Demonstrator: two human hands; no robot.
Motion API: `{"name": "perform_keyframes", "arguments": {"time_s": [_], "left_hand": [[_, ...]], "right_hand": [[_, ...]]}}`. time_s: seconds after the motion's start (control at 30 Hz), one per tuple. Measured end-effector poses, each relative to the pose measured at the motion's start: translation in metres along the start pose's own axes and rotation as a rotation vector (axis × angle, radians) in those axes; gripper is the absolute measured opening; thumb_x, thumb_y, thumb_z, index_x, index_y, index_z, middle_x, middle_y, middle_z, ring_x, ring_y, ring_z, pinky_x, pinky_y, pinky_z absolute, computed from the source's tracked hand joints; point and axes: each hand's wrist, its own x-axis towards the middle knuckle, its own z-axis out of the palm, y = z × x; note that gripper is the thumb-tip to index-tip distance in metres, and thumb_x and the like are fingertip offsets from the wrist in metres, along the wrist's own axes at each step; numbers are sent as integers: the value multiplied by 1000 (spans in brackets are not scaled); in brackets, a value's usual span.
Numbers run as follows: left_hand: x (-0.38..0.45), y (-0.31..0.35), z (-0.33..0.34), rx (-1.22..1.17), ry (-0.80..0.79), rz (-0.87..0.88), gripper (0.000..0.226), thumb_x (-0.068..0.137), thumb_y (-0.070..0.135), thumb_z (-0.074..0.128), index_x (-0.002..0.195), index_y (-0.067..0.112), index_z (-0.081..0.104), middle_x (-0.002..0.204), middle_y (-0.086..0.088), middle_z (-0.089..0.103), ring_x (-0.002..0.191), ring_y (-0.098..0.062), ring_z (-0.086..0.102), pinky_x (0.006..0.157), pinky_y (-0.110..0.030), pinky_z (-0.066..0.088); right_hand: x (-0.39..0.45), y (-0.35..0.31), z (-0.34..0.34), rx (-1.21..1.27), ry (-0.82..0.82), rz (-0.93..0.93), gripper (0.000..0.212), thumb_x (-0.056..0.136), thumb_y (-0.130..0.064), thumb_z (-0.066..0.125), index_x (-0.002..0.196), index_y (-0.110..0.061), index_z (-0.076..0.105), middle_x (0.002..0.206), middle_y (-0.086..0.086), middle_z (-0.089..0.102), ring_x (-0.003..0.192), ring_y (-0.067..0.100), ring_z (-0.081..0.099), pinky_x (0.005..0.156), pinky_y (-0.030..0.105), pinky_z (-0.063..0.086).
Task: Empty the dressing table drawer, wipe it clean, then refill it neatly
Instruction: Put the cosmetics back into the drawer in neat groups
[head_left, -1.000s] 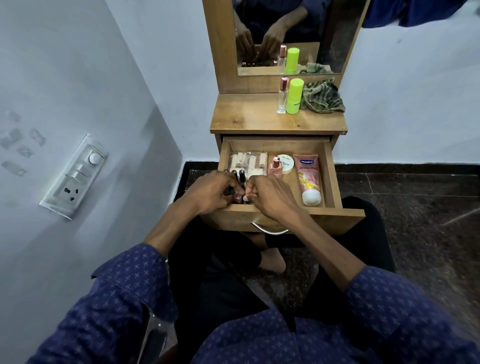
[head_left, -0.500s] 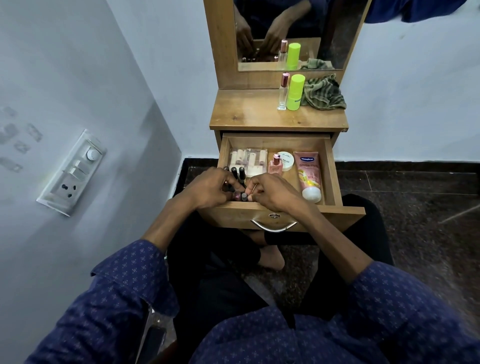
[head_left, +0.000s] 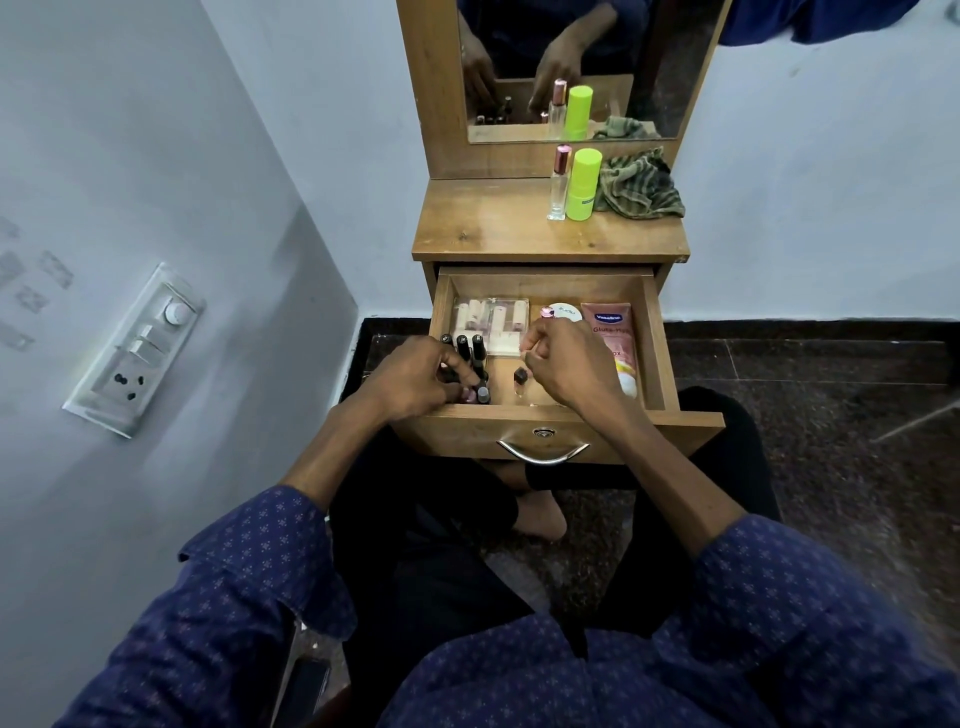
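At far left I see a switch panel (head_left: 136, 349) fixed to the grey wall. Moving right, my left hand (head_left: 415, 376) sits inside the open drawer (head_left: 655, 343) at its front left corner, its fingers (head_left: 451, 370) curled down among a cluster of small dark-capped bottles (head_left: 470, 351) that stand upright there; I cannot tell whether they actually grip one. Behind that cluster, at the back left of the drawer, lies a clear case of pale tubes (head_left: 491, 325). On the bare drawer floor between my two hands stands a single small bottle with a dark cap (head_left: 520, 378), apart from both. My right hand (head_left: 571, 364) hovers over the middle of the drawer, fingers bent with thumb and forefinger pinched together; what they hold, if anything, is too small to make out. Just behind it I see a pink-capped bottle (head_left: 546, 312) and a round white jar (head_left: 565, 312). Along the right wall of the drawer lies a pink lotion tube (head_left: 613, 332), cap toward me, partly covered by my right hand.

On the table top (head_left: 493, 228) above, a clear bottle with a pink cap (head_left: 558, 184) touches a lime-green container (head_left: 583, 184), with a crumpled green striped cloth (head_left: 639, 184) just beside them to the right. The mirror (head_left: 519, 31) behind reflects these.
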Motion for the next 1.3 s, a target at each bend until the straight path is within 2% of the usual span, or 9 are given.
{"name": "perform_keyframes", "arguments": {"time_s": [0.2, 0.37, 0.47, 0.57, 0.63, 0.73, 0.87, 1.13, 1.3], "left_hand": [[0, 4, 0, -2, 86, 19, 14, 91, 15, 79, 99, 27, 84, 92, 16, 78, 75, 6, 68, 71, -21, 49], [1, 4, 3, -29, 325, 66, 12, 94, 22, 75, 104, 27, 80, 97, 16, 70, 75, 10, 58, 66, -20, 41], [4, 5, 6, -15, 433, 51, 20, 92, 26, 75, 112, 31, 76, 102, 15, 63, 77, -1, 60, 69, -27, 49], [10, 5, 10, 38, 493, 38, 25, 93, 32, 73, 117, 33, 71, 112, 13, 59, 94, -7, 63, 80, -35, 56], [16, 3, 15, 82, 498, 18, 28, 94, 41, 72, 120, 30, 70, 116, 13, 57, 102, -9, 62, 83, -39, 58], [25, 2, 18, 148, 500, 16, 31, 95, 48, 70, 120, 30, 72, 116, 11, 55, 112, -9, 55, 83, -38, 58], [30, 1, 21, 239, 483, 64, 32, 96, 47, 71, 119, 26, 74, 120, 4, 54, 116, -15, 48, 89, -35, 52], [31, 4, 25, 391, 465, 62, 28, 94, 42, 73, 113, 21, 76, 129, -3, 57, 120, -22, 50, 96, -42, 53], [30, 7, 24, 375, 426, 53, 28, 97, 39, 72, 117, 20, 74, 130, -3, 55, 119, -23, 49, 93, -43, 52]], "right_hand": [[1, 7, 9, -158, -55, -44, 33, 82, -38, 84, 110, -28, 69, 104, 4, 75, 109, 30, 63, 88, 41, 49], [6, 0, 17, -257, -79, -79, 19, 78, -34, 87, 88, -27, 72, 94, 2, 75, 94, 28, 69, 99, 50, 50], [12, -9, 18, -275, -54, -120, 14, 80, -30, 79, 92, -28, 71, 92, 5, 73, 86, 31, 70, 84, 48, 57], [22, -15, 19, -225, -5, -145, 14, 83, -30, 71, 97, -33, 68, 91, 1, 70, 90, 30, 69, 76, 44, 58], [23, -20, 19, -194, 26, -160, 14, 85, -31, 65, 99, -33, 68, 92, -2, 70, 89, 29, 70, 70, 39, 56], [26, -24, 24, -194, 36, -174, 18, 90, -23, 67, 106, -29, 72, 98, 2, 72, 92, 28, 69, 65, 31, 38], [27, -21, 38, -141, 9, -145, 27, 85, -9, 68, 103, -29, 71, 92, 4, 73, 87, 31, 70, 66, 34, 48], [30, -18, 44, -115, 2, -118, 28, 84, -8, 71, 105, -26, 72, 90, 8, 73, 86, 32, 72, 71, 38, 58], [20, -15, 25, -154, 111, -242, 34, 88, -10, 62, 118, -27, 64, 94, -1, 72, 90, 26, 68, 65, 34, 44]]}}
